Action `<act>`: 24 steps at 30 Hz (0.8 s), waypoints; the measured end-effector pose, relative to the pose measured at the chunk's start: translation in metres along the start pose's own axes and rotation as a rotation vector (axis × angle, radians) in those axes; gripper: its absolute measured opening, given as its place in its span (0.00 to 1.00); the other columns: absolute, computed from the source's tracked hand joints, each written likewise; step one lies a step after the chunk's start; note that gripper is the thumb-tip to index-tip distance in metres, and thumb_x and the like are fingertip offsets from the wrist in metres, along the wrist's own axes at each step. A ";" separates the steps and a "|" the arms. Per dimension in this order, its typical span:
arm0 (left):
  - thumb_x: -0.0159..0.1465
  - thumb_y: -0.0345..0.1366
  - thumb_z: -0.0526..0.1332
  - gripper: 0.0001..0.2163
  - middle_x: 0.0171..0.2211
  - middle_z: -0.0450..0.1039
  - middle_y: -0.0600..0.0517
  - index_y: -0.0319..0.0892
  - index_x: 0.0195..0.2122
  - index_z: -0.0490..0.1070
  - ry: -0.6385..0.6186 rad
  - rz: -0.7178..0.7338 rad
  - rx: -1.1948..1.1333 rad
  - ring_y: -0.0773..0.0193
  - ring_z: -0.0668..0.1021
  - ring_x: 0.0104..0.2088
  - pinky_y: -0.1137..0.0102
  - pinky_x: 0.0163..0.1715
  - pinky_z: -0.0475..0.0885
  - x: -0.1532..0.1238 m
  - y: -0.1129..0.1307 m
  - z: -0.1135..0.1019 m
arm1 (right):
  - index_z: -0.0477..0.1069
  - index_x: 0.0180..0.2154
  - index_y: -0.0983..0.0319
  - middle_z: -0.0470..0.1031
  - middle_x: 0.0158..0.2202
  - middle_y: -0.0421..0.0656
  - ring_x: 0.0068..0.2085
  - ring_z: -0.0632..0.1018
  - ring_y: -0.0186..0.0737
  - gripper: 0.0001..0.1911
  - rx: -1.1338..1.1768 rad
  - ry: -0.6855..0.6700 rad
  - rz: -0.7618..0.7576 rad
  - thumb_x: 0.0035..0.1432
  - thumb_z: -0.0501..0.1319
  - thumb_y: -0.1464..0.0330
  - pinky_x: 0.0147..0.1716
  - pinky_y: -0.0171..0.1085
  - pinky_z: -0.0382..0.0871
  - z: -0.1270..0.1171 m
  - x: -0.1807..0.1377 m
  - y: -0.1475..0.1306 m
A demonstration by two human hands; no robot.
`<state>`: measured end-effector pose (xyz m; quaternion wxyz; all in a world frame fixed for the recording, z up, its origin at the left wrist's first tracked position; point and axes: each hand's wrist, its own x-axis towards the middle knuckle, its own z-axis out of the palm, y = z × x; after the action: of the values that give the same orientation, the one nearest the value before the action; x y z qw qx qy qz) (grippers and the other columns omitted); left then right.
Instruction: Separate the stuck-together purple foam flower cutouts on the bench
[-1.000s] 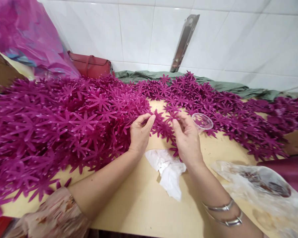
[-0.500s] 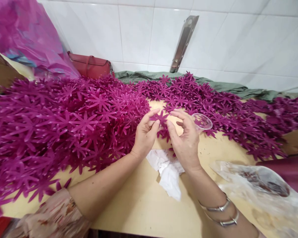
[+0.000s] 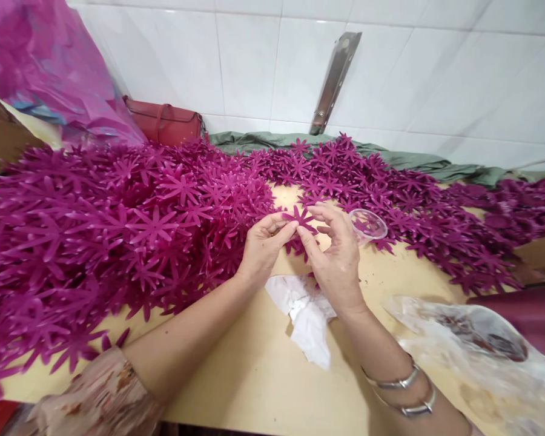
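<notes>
Both hands meet above the tan table [image 3: 254, 369] and pinch one magenta star-shaped flower piece [image 3: 300, 217] between their fingertips. My left hand [image 3: 263, 248] grips it from the left with thumb and fingers. My right hand [image 3: 336, 257] grips it from the right, its other fingers curled. A huge pile of the same magenta flower pieces [image 3: 95, 230] lies to the left, and a flatter spread of them [image 3: 413, 206] runs across the back right. A small clear plastic cup [image 3: 367, 224] stands just right of my right hand.
A crumpled white tissue [image 3: 306, 315] lies under my wrists. A clear plastic bag [image 3: 476, 351] sits at the front right, beside a dark red roll [image 3: 527, 315]. At the back are a red handbag [image 3: 166, 121], green cloth [image 3: 418, 160], a pink bag [image 3: 49, 66] and a tiled wall.
My hands came together from slightly apart, lifting one flower piece off the table and closing on it from both sides. The piles and cup stayed put.
</notes>
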<state>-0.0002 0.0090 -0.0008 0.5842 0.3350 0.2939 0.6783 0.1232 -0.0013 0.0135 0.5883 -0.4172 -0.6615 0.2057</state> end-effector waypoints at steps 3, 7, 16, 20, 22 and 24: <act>0.50 0.40 0.78 0.14 0.31 0.80 0.55 0.41 0.32 0.79 -0.012 -0.017 -0.003 0.70 0.78 0.33 0.72 0.41 0.74 -0.002 0.001 0.002 | 0.76 0.48 0.52 0.74 0.55 0.45 0.58 0.74 0.48 0.10 0.023 -0.009 0.021 0.64 0.66 0.64 0.59 0.50 0.70 0.001 0.000 0.000; 0.50 0.44 0.78 0.16 0.28 0.78 0.55 0.40 0.31 0.79 -0.018 -0.008 0.020 0.71 0.76 0.29 0.74 0.34 0.71 -0.003 0.000 0.000 | 0.73 0.53 0.52 0.76 0.54 0.43 0.51 0.78 0.42 0.18 0.161 -0.019 0.141 0.62 0.68 0.63 0.51 0.43 0.74 0.002 -0.001 0.003; 0.51 0.46 0.77 0.16 0.24 0.74 0.56 0.38 0.30 0.79 -0.043 -0.061 0.034 0.73 0.72 0.26 0.76 0.30 0.68 -0.003 -0.001 -0.003 | 0.76 0.38 0.58 0.78 0.36 0.40 0.33 0.76 0.37 0.11 0.367 -0.079 0.358 0.61 0.68 0.58 0.35 0.37 0.73 0.000 0.002 0.001; 0.51 0.43 0.78 0.15 0.28 0.77 0.56 0.38 0.31 0.79 0.032 -0.052 -0.002 0.74 0.75 0.28 0.77 0.33 0.70 -0.002 0.000 -0.002 | 0.72 0.34 0.58 0.72 0.30 0.35 0.31 0.72 0.33 0.14 0.533 0.083 0.436 0.57 0.71 0.56 0.35 0.34 0.71 0.000 0.004 0.011; 0.51 0.43 0.78 0.16 0.30 0.78 0.55 0.38 0.32 0.78 0.098 -0.044 -0.032 0.74 0.77 0.30 0.77 0.35 0.72 0.000 0.001 -0.002 | 0.70 0.34 0.57 0.73 0.30 0.35 0.32 0.75 0.34 0.17 0.595 0.147 0.477 0.55 0.72 0.56 0.37 0.35 0.73 0.000 0.006 0.015; 0.53 0.43 0.77 0.16 0.31 0.78 0.56 0.39 0.33 0.76 0.149 -0.029 -0.046 0.73 0.77 0.30 0.75 0.37 0.74 0.002 0.002 -0.004 | 0.69 0.35 0.56 0.77 0.33 0.36 0.35 0.80 0.36 0.18 0.652 0.173 0.547 0.54 0.73 0.54 0.40 0.36 0.75 0.001 0.007 0.016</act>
<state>-0.0050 0.0110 -0.0009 0.5783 0.2657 0.3255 0.6993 0.1270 0.0134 0.0055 0.6664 -0.3852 -0.3754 0.5163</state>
